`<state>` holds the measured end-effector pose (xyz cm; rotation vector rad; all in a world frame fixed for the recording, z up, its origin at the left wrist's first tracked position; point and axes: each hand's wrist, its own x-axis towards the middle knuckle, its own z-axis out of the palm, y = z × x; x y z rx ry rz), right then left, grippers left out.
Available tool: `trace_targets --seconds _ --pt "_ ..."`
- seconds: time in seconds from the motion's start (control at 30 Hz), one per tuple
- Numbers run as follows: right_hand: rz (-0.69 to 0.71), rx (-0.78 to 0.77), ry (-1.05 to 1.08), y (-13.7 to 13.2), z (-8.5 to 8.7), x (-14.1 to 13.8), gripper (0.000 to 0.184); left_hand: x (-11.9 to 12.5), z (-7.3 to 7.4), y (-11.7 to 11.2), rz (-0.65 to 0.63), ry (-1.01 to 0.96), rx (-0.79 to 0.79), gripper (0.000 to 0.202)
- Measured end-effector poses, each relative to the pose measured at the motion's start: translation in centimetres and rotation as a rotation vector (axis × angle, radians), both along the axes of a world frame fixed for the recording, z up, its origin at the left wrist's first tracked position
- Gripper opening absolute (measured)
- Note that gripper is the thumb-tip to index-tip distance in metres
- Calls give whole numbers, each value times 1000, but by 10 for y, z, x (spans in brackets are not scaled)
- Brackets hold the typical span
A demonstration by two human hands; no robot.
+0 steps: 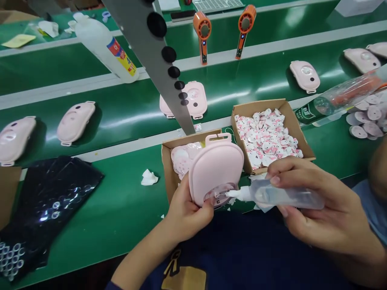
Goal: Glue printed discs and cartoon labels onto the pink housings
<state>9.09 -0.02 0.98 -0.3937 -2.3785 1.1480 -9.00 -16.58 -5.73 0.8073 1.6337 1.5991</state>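
Note:
My left hand [189, 211] grips a pink rounded plastic case [216, 169] with a slotted loop on its top edge, tilted up in front of me. The thumb lies by a recess at the lower end of the case. My right hand [320, 205] squeezes a translucent squeeze bottle [287, 196], held almost level. Its white nozzle points left and reaches the recess; whether the tip touches the surface I cannot tell. Behind the case stands a cardboard box [165, 161] with pale pink printed pieces, partly hidden. To its right, another box [306, 149] holds many small white-and-pink cartoon pieces.
Similar pink cases [75, 123] lie along the green conveyor. A grey perforated post [151, 56] rises ahead. Beyond are a large white bottle [102, 48] and two orange handheld fans [203, 36]. A black plastic bag [60, 201] lies left, a clear bottle [332, 100] right, near another person's arm [377, 173].

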Motion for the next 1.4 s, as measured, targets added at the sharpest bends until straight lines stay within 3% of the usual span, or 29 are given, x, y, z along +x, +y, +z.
trace_targets --seconds 0.6,1.07,1.2,1.4 --pt "4 -24 -50 -7 8 5 43 2 11 0 -37 -55 69 55" --pt "-27 44 -20 -16 13 13 41 7 17 -4 48 -291 0 56" --pt "-32 102 -14 -17 14 13 41 7 16 -2 35 -391 10 53" --pt "-80 55 -2 -23 11 12 42 6 15 -1 3 -417 44 49"
